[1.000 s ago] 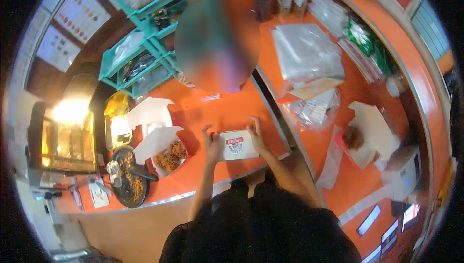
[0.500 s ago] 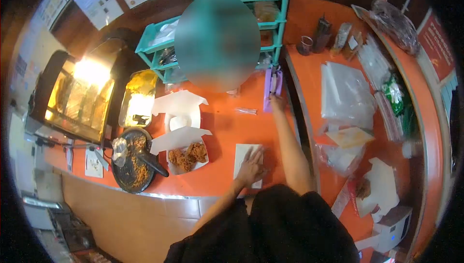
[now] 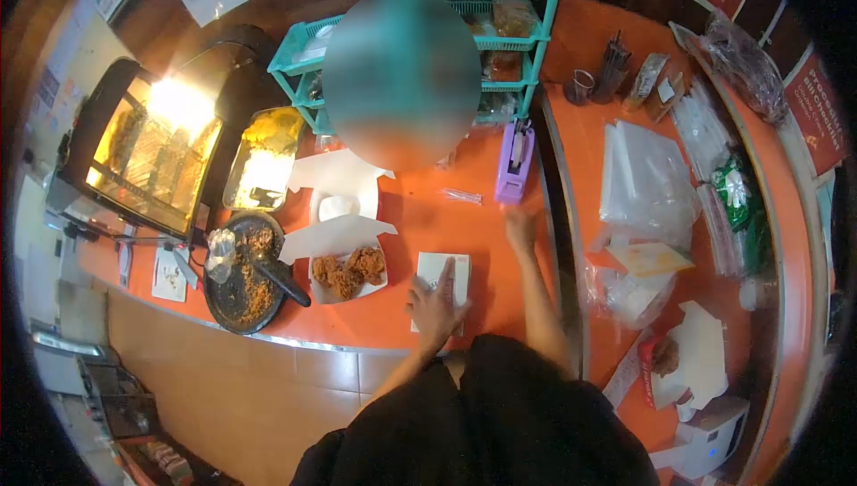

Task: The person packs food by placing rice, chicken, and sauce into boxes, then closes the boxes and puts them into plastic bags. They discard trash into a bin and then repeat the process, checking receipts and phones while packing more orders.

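Note:
My left hand [image 3: 434,306] lies with its fingers apart on a flat white paper packet [image 3: 453,274] near the counter's front edge. My right hand [image 3: 520,228] is just below a purple tape dispenser [image 3: 513,165]; its fingers are blurred, and whether they hold anything is unclear. Left of the packet stands an open white box holding fried chicken [image 3: 346,274]. Behind that is another open white box with a pale rounded item [image 3: 337,208] in it. Several thin clear sticks [image 3: 461,196] lie between the boxes and the dispenser.
A stone mortar [image 3: 234,299] with a pestle [image 3: 281,283] and a lit warmer [image 3: 153,151] are at the left, beside a metal tray [image 3: 262,160]. Green shelves [image 3: 509,43] stand behind. Plastic bags [image 3: 644,184] and a small printer [image 3: 714,439] occupy the right counter.
My right hand has come off the purple dispenser and moved down toward me. My left hand stays on the packet, its fingers now spread further left. The view has shifted slightly.

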Motion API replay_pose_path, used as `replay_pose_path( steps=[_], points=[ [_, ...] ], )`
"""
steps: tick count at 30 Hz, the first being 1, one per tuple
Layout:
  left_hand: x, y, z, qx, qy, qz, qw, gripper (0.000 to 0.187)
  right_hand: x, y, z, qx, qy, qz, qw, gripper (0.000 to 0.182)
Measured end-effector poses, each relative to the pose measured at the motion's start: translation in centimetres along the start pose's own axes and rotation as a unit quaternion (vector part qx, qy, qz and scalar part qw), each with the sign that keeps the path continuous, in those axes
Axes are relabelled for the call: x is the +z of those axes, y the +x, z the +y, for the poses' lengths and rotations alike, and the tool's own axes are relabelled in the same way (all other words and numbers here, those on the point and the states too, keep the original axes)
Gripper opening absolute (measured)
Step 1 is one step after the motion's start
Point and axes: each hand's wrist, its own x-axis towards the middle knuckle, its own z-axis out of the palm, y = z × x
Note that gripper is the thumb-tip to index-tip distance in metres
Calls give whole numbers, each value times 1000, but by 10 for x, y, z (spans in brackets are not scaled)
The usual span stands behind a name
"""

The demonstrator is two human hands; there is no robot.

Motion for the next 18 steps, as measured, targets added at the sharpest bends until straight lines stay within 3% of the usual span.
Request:
replay_pose_path(
  steps=[1,3,5,6,9,10,11,12,14,15,16,18],
  points=[
    [1,1,0,-3,4,2,1000,92,-9,-27,-21,6,168,-57,984,40],
    [2,6,-2,-8,-42,4,999,92,-3,-90,-43,-35,320,-122,939,40],
    [0,9,0,-14,-89,2,996,91,-6,-111,-51,-72,214,-138,964,36],
    [-4,10,1,-18,-114,-1,993,92,-38,-116,-77,-61,115,-143,981,36],
    [8,21,-8,41,-265,42,962,91,-72,-119,-107,73,110,-172,976,47],
    [20,27,-15,69,-326,66,940,90,-65,-121,-96,111,244,-182,946,48],
    [34,35,-19,90,-389,29,916,88,-52,-124,-82,147,372,-195,896,49],
    [49,46,-20,106,-450,-3,887,87,-22,-131,-49,118,319,-133,931,50],
    [30,57,-8,112,-377,-19,919,80,-51,-110,-54,87,255,-164,949,48],
    [6,57,5,99,-239,-12,966,76,-53,-99,-48,62,180,-65,980,46],
    [28,71,6,161,-188,64,967,74,-50,-90,-49,36,104,39,993,44],
    [42,89,15,262,-116,188,939,59,-48,-56,-104,-38,156,-14,987,47]
  ],
)
